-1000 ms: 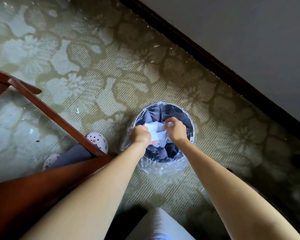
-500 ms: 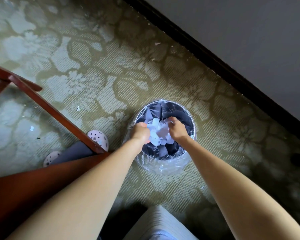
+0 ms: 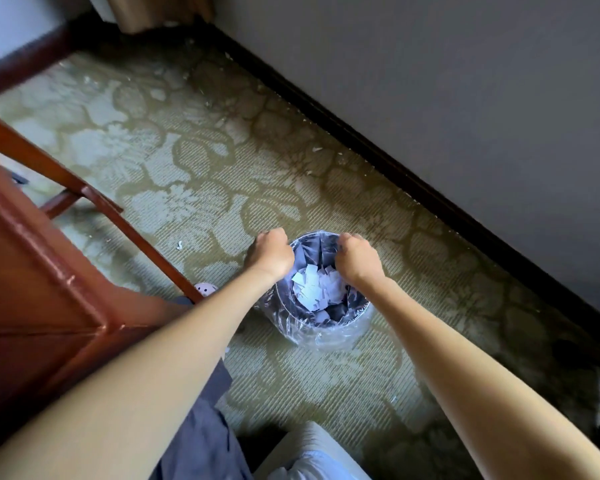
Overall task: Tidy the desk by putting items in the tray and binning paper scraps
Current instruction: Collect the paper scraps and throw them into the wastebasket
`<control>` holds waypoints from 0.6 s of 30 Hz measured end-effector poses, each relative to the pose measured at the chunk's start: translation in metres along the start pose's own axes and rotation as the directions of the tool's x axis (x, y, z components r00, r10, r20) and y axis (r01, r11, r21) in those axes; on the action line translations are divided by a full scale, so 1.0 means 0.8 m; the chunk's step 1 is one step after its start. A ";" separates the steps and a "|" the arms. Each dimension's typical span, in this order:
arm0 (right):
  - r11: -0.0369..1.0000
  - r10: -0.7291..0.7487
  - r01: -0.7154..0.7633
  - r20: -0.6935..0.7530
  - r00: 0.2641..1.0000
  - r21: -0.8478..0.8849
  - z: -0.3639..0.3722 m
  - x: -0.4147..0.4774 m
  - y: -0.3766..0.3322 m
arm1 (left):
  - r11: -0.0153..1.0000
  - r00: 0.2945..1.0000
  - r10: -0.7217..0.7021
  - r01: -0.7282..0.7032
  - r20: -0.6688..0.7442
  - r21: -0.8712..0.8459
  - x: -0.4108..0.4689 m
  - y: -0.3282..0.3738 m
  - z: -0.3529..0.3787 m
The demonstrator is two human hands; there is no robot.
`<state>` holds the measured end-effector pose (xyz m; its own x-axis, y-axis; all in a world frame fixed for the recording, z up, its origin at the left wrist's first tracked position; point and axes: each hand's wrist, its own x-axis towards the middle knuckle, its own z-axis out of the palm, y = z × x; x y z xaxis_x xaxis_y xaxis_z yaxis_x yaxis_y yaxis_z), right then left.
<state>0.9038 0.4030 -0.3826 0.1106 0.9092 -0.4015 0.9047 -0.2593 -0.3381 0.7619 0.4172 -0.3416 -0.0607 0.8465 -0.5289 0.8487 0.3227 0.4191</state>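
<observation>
A small round bin [image 3: 329, 329] with a clear plastic liner stands on the patterned carpet. White paper scraps [image 3: 317, 287] lie loose inside it. My left hand [image 3: 271, 252] hovers over the bin's left rim with its fingers curled under. My right hand [image 3: 355, 258] hangs over the far right rim, also curled into a loose fist. No paper shows in either hand; the palms face down and are hidden. The tray is out of view.
The red-brown wooden desk [image 3: 32, 289] and its slanted leg [image 3: 125, 230] fill the left side. A tiny paper scrap [image 3: 179, 244] lies on the carpet left of the bin. A dark baseboard [image 3: 430, 192] and grey wall run behind. A pale shoe [image 3: 205, 289] peeks out by the desk leg.
Both hands let the paper drop into the bin, then rose and spread apart to the rim. The camera tilted up, showing more floor and wall.
</observation>
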 end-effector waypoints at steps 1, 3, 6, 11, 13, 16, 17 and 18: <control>0.998 -0.050 0.048 -0.053 0.997 -0.041 -0.018 -0.009 -0.011 | 0.999 0.999 0.035 -0.034 -0.037 0.005 -0.012 0.007 -0.017; 0.984 -0.151 0.133 -0.166 0.975 -0.117 -0.053 -0.025 -0.034 | 0.995 0.989 0.095 -0.095 -0.115 0.008 -0.038 0.017 -0.051; 0.959 -0.264 0.215 -0.307 0.914 -0.185 -0.101 -0.055 -0.077 | 0.986 0.952 0.165 -0.166 -0.259 0.020 -0.087 0.022 -0.105; 0.913 -0.405 0.359 -0.525 0.748 -0.193 -0.168 -0.127 -0.166 | 0.964 0.808 0.243 -0.262 -0.537 0.043 -0.181 0.010 -0.205; 0.883 -0.452 0.433 -0.573 0.683 -0.180 -0.188 -0.158 -0.204 | 0.953 0.709 0.250 -0.302 -0.660 0.037 -0.220 -0.005 -0.245; 0.819 -0.521 0.548 -0.620 0.587 -0.169 -0.201 -0.204 -0.264 | 0.949 0.590 0.219 -0.313 -0.777 0.030 -0.277 -0.046 -0.293; 0.791 -0.540 0.590 -0.635 0.552 -0.160 -0.201 -0.217 -0.281 | 0.950 0.557 0.216 -0.310 -0.802 0.040 -0.292 -0.059 -0.303; 0.755 -0.564 0.638 -0.643 0.518 -0.149 -0.198 -0.232 -0.301 | 0.955 0.527 0.205 -0.291 -0.825 0.051 -0.310 -0.075 -0.312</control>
<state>0.7309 0.3479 -0.0919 -0.1887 0.8265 0.5304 0.8151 0.4330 -0.3848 0.5951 0.2940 -0.0514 -0.2916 0.8614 0.4159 0.8553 0.0401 0.5165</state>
